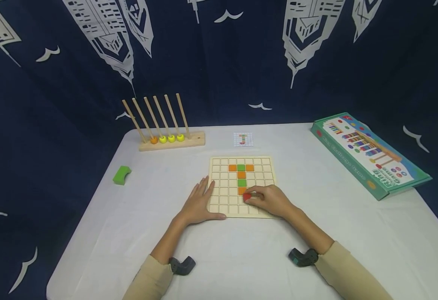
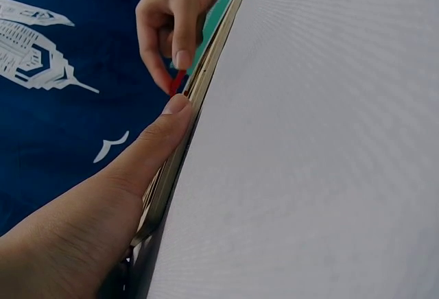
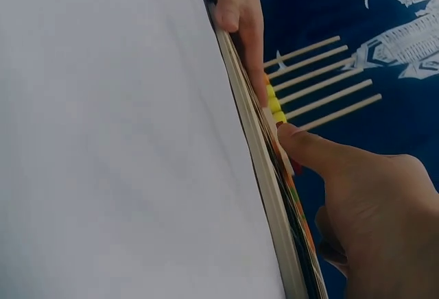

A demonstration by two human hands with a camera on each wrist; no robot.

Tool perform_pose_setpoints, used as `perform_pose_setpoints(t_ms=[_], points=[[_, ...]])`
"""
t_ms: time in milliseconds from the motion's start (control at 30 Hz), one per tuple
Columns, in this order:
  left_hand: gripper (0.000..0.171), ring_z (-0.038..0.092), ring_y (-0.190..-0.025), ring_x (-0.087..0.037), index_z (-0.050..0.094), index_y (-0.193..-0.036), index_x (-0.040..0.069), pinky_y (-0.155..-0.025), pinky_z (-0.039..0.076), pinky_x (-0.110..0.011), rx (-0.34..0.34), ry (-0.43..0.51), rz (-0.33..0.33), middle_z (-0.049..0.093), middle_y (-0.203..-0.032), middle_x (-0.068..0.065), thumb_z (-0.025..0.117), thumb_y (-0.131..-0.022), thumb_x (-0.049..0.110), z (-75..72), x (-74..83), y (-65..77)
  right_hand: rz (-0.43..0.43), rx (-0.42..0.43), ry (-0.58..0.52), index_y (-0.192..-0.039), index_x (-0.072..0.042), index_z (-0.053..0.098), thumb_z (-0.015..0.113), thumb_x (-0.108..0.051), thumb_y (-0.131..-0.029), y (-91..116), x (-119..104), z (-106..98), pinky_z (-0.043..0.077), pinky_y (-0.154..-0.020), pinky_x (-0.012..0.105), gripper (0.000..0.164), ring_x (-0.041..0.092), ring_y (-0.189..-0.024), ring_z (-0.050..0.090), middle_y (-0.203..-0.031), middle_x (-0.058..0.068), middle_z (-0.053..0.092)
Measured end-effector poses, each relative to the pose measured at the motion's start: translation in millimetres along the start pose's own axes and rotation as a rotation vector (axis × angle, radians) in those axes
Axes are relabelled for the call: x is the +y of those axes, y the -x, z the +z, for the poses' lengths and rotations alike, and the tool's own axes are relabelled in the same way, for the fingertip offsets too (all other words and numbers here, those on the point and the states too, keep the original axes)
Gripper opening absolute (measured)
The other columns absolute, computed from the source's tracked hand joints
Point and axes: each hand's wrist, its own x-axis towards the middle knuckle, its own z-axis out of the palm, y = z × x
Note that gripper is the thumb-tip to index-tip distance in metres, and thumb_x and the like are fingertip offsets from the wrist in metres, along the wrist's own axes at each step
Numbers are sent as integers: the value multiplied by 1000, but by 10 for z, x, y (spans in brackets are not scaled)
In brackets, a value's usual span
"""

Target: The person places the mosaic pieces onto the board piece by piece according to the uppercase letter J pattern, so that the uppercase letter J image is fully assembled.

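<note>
A pale wooden grid board point(image 1: 219, 200) lies flat on the white table. Orange and green square tiles form a T on it: a top row of orange, green point(image 1: 241, 167) and orange, then a stem below ending in an orange tile point(image 1: 242, 190). My right hand point(image 1: 269, 200) pinches a red square tile point(image 1: 247, 197) between thumb and fingers, just below that stem. At the board's left edge rests my left hand point(image 1: 198, 206), fingers straight and spread, thumb along the near edge. In the left wrist view, the red tile point(image 2: 178, 81) shows between the right fingertips.
Behind the board lies a small gridded card point(image 1: 243, 139) with a coloured J shape. A wooden peg stand point(image 1: 196, 139) with orange and yellow beads stands back left. A green arch block point(image 1: 121, 175) lies at left, a green game box point(image 1: 372, 154) at right.
</note>
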Motion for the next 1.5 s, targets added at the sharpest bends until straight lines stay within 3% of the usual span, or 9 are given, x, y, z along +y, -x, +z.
perform_pose_setpoints(t_ms=[233,933,1200,1367,1500], points=[[124,-2,-140,-23,18,-147,3,-112,2,-36,-7,-4,2,2,-153,-15,57,-60,82,-3,-4,-4,-22,-5,16,-99,-20,70,73,-36,-78,-61,-67,91,20,-43,19,26,-2,-46,15,-46,-17,23],[125,-5,-140,-20,16,-147,6,-112,1,-34,-11,-21,-13,0,-154,-11,54,-59,84,15,-36,-4,-29,-1,8,-101,-20,70,75,-32,-78,-54,-91,64,21,-43,18,26,-1,-45,19,-48,-16,26],[126,-5,-140,-20,16,-147,5,-112,1,-34,-7,-3,-11,0,-154,-10,55,-57,85,27,-23,-4,56,-3,-39,-102,-20,69,75,-33,-78,101,29,-151,23,-43,19,28,0,-46,20,-49,-15,27],[125,-4,-140,-20,17,-147,5,-112,1,-34,-3,-7,-7,0,-154,-11,57,-58,83,29,-23,-6,121,-9,-81,-102,-19,69,74,-33,-78,306,175,-393,25,-41,19,28,0,-45,21,-50,-13,28],[124,-4,-140,-21,17,-147,5,-112,2,-35,-5,-10,-8,1,-154,-12,58,-59,82,28,-24,1,151,4,-52,-100,-20,70,76,-30,-76,500,310,-573,24,-41,18,27,0,-45,21,-50,-14,27]])
